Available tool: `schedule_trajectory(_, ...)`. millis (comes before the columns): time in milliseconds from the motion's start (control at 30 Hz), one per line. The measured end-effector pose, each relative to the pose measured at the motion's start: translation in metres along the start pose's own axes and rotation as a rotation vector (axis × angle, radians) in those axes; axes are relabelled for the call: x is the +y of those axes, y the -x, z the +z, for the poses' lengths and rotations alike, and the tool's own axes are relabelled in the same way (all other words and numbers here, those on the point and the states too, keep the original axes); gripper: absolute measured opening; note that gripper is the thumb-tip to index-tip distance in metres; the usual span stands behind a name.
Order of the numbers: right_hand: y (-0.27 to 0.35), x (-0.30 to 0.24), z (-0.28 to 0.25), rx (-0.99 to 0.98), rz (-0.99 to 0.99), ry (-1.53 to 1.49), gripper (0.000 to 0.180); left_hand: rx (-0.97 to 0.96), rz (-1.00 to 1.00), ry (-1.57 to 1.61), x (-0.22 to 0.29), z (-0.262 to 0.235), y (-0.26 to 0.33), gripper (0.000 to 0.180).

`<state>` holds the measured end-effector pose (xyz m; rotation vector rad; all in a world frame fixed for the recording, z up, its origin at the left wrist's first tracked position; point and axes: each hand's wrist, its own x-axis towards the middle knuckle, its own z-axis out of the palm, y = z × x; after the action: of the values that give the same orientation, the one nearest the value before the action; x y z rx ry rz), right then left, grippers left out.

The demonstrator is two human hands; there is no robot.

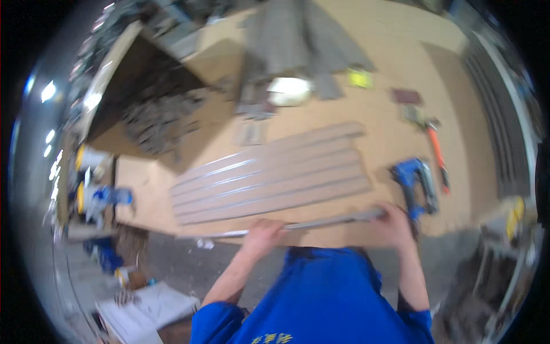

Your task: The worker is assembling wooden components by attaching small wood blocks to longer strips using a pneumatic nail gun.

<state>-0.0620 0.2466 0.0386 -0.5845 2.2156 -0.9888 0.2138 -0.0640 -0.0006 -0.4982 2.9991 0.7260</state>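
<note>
Along the near edge of the table, a long thin grey strip [323, 222] lies across in front of me. My left hand [265, 236] is closed around it near its middle, and my right hand [395, 225] grips it at the right end. Just beyond the strip rests a flat brown-grey slatted panel [275, 175] with pale lengthwise lines. A blue nail gun [408, 175] lies close to my right hand, its lower part near the fingers. Motion blur softens the fingers and the strip's edges.
A large open box [109, 92] at far left holds many small dark pieces [163, 114]. Long grey boards [281, 40] are stacked at the back. An orange-handled hammer [437, 150], a maroon pad [406, 96] and a yellow item [360, 78] lie rightward. Dark strips [498, 120] line the right edge.
</note>
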Motion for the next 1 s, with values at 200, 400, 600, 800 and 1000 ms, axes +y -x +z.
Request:
schedule_trajectory(200, 0.014, 0.067, 0.007, 0.029, -0.079, -0.144, 0.042, 0.040, 0.057, -0.015, 0.015, -0.002, -0.014, 0.026)
schedule_trajectory(400, 0.017, 0.026, 0.017, 0.224, -0.363, 0.295, 0.052, 0.199, 0.086, 0.057, 0.015, -0.005, -0.001, 0.032)
schedule_trajectory(600, -0.006, 0.028, 0.030, 0.235, -0.133, 0.200, 0.044, 0.354, -0.068, 0.016, -0.035, -0.008, 0.039, 0.040)
schedule_trajectory(800, -0.027, 0.015, 0.028, 0.435, 0.013, 0.114, 0.036, 0.421, -0.117, -0.013, -0.043, -0.007, 0.029, 0.036)
schedule_trajectory(1000, -0.098, -0.066, 0.034, 0.393, -0.329, 0.356, 0.043, 0.199, -0.578, 0.734, -0.007, 0.001, 0.047, 0.026)
